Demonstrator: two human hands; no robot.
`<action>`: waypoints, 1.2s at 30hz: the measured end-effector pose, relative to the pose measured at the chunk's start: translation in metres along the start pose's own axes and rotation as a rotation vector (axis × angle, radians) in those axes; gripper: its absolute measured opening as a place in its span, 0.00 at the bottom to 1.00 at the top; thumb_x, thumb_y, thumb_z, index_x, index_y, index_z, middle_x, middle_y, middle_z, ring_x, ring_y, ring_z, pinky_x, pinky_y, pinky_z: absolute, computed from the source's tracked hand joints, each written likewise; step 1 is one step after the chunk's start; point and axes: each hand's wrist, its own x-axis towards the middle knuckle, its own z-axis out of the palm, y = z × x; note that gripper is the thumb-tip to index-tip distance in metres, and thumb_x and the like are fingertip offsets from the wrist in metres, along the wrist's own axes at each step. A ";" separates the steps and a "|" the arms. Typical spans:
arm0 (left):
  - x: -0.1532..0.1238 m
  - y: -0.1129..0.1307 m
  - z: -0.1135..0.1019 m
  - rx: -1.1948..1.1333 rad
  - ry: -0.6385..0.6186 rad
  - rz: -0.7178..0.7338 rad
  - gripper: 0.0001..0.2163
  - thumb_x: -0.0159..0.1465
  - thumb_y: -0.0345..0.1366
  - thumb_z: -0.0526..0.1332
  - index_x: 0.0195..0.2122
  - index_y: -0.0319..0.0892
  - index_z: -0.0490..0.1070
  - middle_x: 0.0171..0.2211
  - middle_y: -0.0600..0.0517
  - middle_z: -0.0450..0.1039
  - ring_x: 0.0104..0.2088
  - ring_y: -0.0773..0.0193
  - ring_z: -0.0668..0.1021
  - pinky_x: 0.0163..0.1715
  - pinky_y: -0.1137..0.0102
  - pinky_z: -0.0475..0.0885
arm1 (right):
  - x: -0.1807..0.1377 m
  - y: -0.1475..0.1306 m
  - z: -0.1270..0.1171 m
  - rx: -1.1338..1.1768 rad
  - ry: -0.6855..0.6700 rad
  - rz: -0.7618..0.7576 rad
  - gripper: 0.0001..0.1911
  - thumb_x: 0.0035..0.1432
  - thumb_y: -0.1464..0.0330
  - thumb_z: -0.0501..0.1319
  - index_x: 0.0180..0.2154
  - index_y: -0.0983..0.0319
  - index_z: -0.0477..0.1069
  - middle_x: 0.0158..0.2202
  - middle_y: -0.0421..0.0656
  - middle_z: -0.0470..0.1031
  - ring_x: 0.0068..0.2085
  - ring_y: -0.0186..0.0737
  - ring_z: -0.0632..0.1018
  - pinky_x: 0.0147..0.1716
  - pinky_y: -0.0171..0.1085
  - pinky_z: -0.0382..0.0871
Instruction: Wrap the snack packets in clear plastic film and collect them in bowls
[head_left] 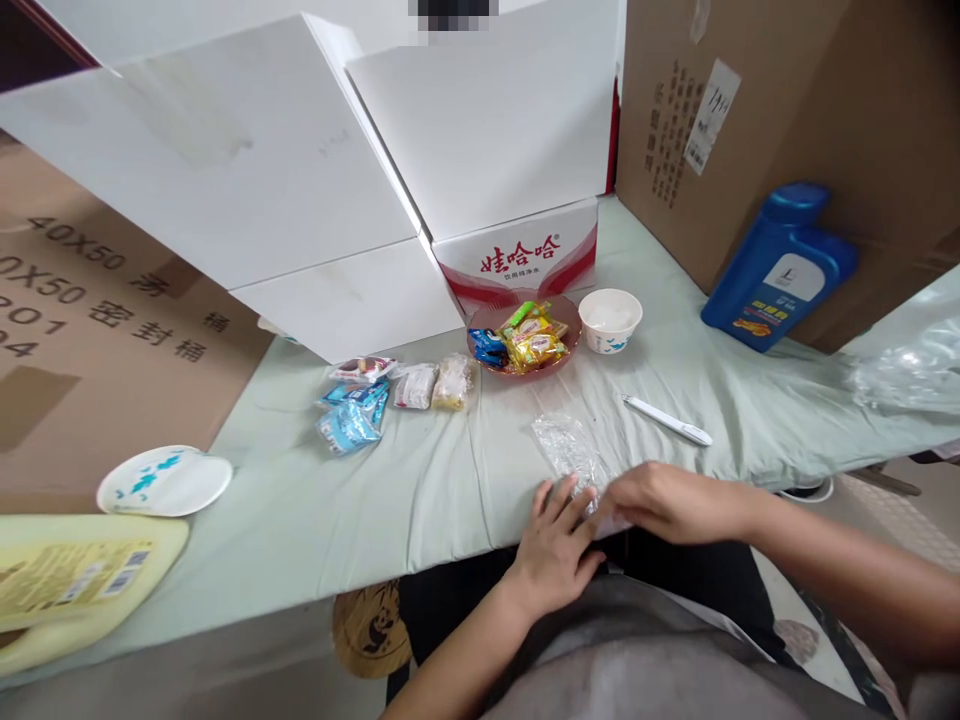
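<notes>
A clear plastic bag (pixel 564 448) lies on the pale green cloth near the table's front edge. My left hand (pixel 553 545) rests at the bag's near end with its fingers stretched out on the plastic. My right hand (pixel 660 500) comes in from the right and pinches the same end of the bag, fingers closed on the plastic. Both hands sit at the table edge, just above my lap.
Behind the bag are a white pen (pixel 666 419), a white bowl (pixel 610 319), a reddish dish of wrapped sweets (pixel 525 338) and loose snack packets (pixel 390 395). A white carton (pixel 517 255), brown boxes, a blue jug (pixel 776 268), a paper plate (pixel 163 480) and a yellow bottle (pixel 67 575) ring the table.
</notes>
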 end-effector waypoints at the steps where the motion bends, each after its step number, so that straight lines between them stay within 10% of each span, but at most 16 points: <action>1: 0.000 0.000 0.001 -0.030 0.009 -0.019 0.30 0.62 0.40 0.61 0.64 0.45 0.54 0.59 0.43 0.66 0.64 0.46 0.60 0.61 0.43 0.55 | 0.013 0.008 -0.006 0.018 0.007 0.033 0.12 0.65 0.71 0.50 0.41 0.63 0.72 0.34 0.45 0.77 0.33 0.36 0.76 0.33 0.33 0.65; 8: 0.000 -0.003 0.000 -0.255 0.047 -0.173 0.47 0.62 0.37 0.60 0.67 0.36 0.21 0.51 0.40 0.74 0.61 0.48 0.66 0.59 0.40 0.57 | 0.101 0.067 -0.024 -0.171 0.103 0.154 0.06 0.60 0.71 0.59 0.37 0.62 0.74 0.35 0.41 0.79 0.34 0.36 0.76 0.34 0.33 0.63; 15: 0.003 -0.005 -0.007 -0.207 -0.043 -0.128 0.29 0.61 0.38 0.61 0.63 0.44 0.56 0.56 0.45 0.71 0.61 0.45 0.67 0.61 0.41 0.56 | 0.118 0.082 0.008 -0.462 0.179 0.215 0.10 0.64 0.64 0.58 0.40 0.64 0.74 0.39 0.47 0.77 0.37 0.40 0.75 0.34 0.35 0.60; 23: 0.002 -0.005 -0.004 -0.192 -0.006 -0.147 0.27 0.61 0.38 0.61 0.62 0.42 0.58 0.56 0.45 0.71 0.60 0.46 0.67 0.60 0.42 0.59 | 0.101 0.086 -0.004 -0.608 0.554 0.230 0.12 0.65 0.67 0.53 0.40 0.66 0.73 0.39 0.51 0.74 0.43 0.46 0.70 0.45 0.42 0.62; 27: 0.003 -0.002 -0.006 -0.197 0.003 -0.151 0.26 0.62 0.38 0.61 0.61 0.44 0.59 0.55 0.45 0.71 0.59 0.47 0.68 0.60 0.42 0.60 | 0.085 0.075 0.020 -0.523 0.506 0.011 0.12 0.66 0.68 0.52 0.41 0.64 0.73 0.39 0.49 0.74 0.42 0.44 0.70 0.44 0.41 0.64; 33: 0.013 -0.013 -0.027 -0.122 0.402 -0.313 0.13 0.66 0.35 0.55 0.52 0.41 0.67 0.46 0.43 0.73 0.48 0.56 0.75 0.49 0.57 0.72 | 0.082 0.074 0.054 -0.595 0.425 0.029 0.12 0.65 0.68 0.53 0.45 0.64 0.73 0.44 0.50 0.74 0.46 0.46 0.70 0.46 0.45 0.64; 36: 0.027 -0.033 -0.032 -0.067 0.408 -0.245 0.09 0.67 0.36 0.55 0.43 0.42 0.71 0.43 0.44 0.73 0.48 0.56 0.75 0.49 0.58 0.71 | 0.083 0.074 0.048 -0.568 0.425 0.036 0.14 0.66 0.67 0.52 0.45 0.64 0.74 0.44 0.51 0.74 0.46 0.46 0.71 0.46 0.45 0.65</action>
